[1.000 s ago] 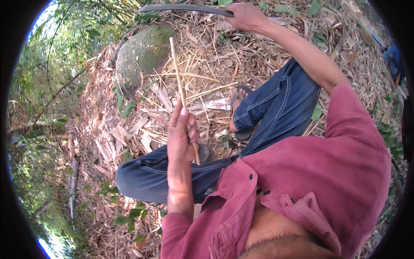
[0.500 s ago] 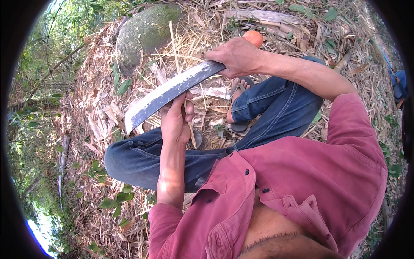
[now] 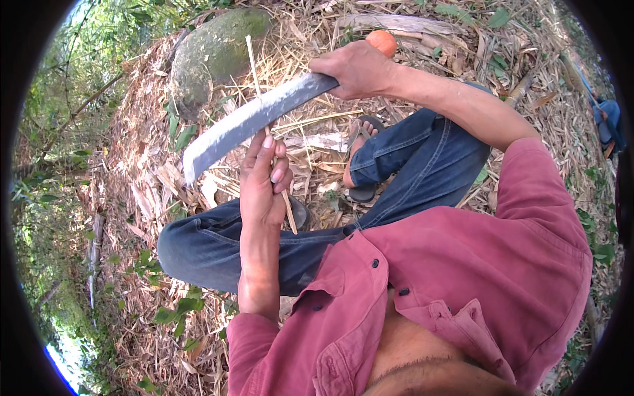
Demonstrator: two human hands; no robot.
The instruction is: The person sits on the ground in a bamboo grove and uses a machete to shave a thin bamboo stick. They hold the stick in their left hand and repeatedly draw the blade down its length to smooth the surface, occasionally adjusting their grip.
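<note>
My right hand is closed round the handle of a machete, whose rounded orange butt shows beyond the fist. The long, slightly curved blade slants down to the left, its pale face scuffed. In my left hand is a thin, pale bamboo-like strip, pinched between thumb and fingers. The strip runs upward behind the blade, and its lower end sticks out below the fingers. Blade and strip cross just above my left fingertips; whether the edge touches the strip is hard to tell.
A big mossy stone lies ahead to the left, with pale shavings beside it. My bent legs in blue jeans frame the work. Dry leaves and husks cover the ground. Green plants grow at left; a blue object lies far right.
The machete and my right hand have moved slightly away from me, up along the strip. More of my left thumb and fingers now shows below the blade.
</note>
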